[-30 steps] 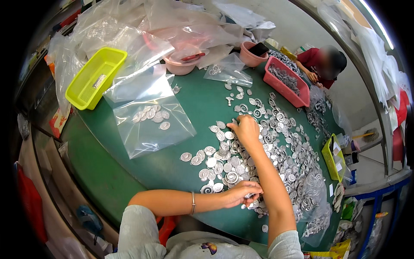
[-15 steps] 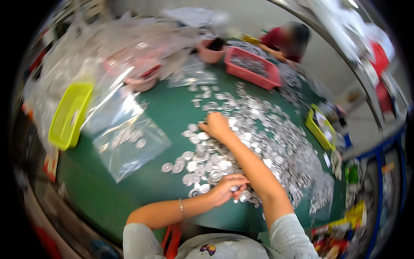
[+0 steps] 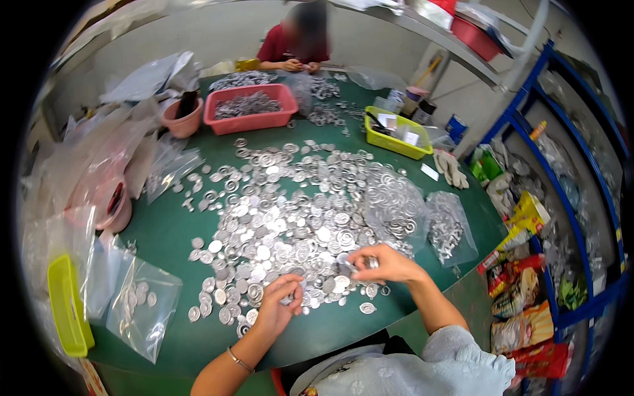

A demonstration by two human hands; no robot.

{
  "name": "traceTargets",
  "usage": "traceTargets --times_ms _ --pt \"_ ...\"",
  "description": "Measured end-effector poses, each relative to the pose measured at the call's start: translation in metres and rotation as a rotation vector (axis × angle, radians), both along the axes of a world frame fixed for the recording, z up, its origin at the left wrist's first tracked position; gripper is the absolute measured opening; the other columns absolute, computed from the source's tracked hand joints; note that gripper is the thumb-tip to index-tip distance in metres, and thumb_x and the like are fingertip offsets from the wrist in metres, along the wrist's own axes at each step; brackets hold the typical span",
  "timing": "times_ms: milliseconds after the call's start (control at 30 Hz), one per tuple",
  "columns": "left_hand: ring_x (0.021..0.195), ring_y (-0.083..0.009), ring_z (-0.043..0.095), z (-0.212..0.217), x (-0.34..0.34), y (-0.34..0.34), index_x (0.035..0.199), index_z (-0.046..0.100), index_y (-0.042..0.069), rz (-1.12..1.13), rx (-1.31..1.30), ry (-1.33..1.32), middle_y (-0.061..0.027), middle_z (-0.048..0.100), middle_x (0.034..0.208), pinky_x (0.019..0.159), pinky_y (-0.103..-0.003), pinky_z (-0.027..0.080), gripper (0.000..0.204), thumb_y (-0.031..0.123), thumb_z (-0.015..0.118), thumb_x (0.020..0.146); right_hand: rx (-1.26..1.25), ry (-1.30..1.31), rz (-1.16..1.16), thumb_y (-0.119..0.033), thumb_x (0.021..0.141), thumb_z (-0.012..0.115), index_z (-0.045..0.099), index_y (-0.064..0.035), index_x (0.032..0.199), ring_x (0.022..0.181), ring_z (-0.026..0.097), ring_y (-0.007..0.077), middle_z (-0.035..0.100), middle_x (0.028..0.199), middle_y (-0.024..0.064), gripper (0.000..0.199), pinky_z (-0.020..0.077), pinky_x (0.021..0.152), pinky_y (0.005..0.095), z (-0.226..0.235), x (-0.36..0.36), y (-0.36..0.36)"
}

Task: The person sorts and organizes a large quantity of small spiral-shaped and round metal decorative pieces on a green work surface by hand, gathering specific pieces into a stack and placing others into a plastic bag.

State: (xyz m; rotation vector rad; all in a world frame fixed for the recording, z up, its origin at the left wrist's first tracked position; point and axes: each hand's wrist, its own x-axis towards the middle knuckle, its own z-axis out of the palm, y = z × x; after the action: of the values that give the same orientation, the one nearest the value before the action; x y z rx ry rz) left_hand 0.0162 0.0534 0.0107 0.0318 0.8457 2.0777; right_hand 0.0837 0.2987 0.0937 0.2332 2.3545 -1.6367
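A wide heap of round silver metal pieces, several with small loops like pendants, covers the middle of the green table. At the heap's near edge my left hand is curled, palm inward, around a few of these pieces, mostly hidden by the fingers. To its right, my right hand pinches silver metal pieces between thumb and fingers, just above the heap. A clear plastic bag with several round pieces inside lies at the left.
A pink tray of grey pieces stands at the back, near a person in red handling something small. Full clear bags lie at the right, below a yellow-green basket. An empty yellow-green basket sits far left.
My view has turned to the right. My right hand has come back from the heap's far left part to its near right edge; my arms no longer cross. The left hand stays curled.
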Motion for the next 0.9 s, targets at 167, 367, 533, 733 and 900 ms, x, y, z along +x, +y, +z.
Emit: traceTargets --times_ms 167,367,533,733,900 --pt "0.053 -0.0108 0.037 -0.001 -0.001 -0.005 0.099 0.053 0.005 0.003 -0.001 -0.039 -0.004 0.044 0.07 0.043 -0.022 0.03 0.016 0.013 0.051 0.085 -0.343 -0.074 -0.214 -0.008 0.079 0.065 0.059 0.002 0.1 0.046 0.048 0.0073 0.052 0.066 0.0017 0.024 0.0322 0.037 0.0217 -0.005 0.092 0.066" --pt "0.052 -0.0114 0.037 -0.004 -0.002 -0.005 0.098 0.051 0.005 0.007 0.02 -0.039 -0.0039 0.043 0.069 0.044 -0.024 0.031 0.016 0.013 0.05 0.085 -0.153 -0.003 -0.862 -0.015 0.079 0.067 0.058 0.0043 0.091 0.045 0.048 0.0088 0.052 0.063 0.0028 0.024 0.0342 0.033 0.0219 0.001 0.156 0.1" --pt "0.053 -0.0112 0.037 -0.005 -0.001 0.003 0.098 0.051 0.005 0.001 0.009 -0.033 -0.004 0.043 0.069 0.043 -0.023 0.029 0.015 0.013 0.05 0.085 0.099 0.444 -1.189 -0.018 0.081 0.065 0.052 0.0039 0.103 0.045 0.047 0.0092 0.049 0.065 0.0024 0.033 0.0351 0.033 0.0228 -0.037 0.122 0.146" --pt "0.052 -0.0112 0.035 -0.007 -0.005 -0.006 0.099 0.052 0.005 0.007 0.085 -0.076 -0.0044 0.041 0.069 0.042 -0.02 0.028 0.017 0.013 0.05 0.085 -0.661 0.615 -1.265 -0.017 0.085 0.057 0.052 -0.0002 0.099 0.054 0.05 0.0134 0.051 0.07 0.0042 0.022 0.0399 0.04 0.0263 -0.05 0.104 0.141" --pt "0.051 -0.011 0.034 -0.007 -0.004 -0.006 0.1 0.054 0.005 0.011 0.082 -0.081 -0.0045 0.041 0.069 0.04 -0.02 0.027 0.017 0.013 0.049 0.085 -1.291 0.489 -1.15 -0.014 0.085 0.055 0.053 -0.0019 0.092 0.059 0.05 0.0165 0.053 0.073 0.0074 0.015 0.0416 0.044 0.0254 -0.038 0.101 0.12"
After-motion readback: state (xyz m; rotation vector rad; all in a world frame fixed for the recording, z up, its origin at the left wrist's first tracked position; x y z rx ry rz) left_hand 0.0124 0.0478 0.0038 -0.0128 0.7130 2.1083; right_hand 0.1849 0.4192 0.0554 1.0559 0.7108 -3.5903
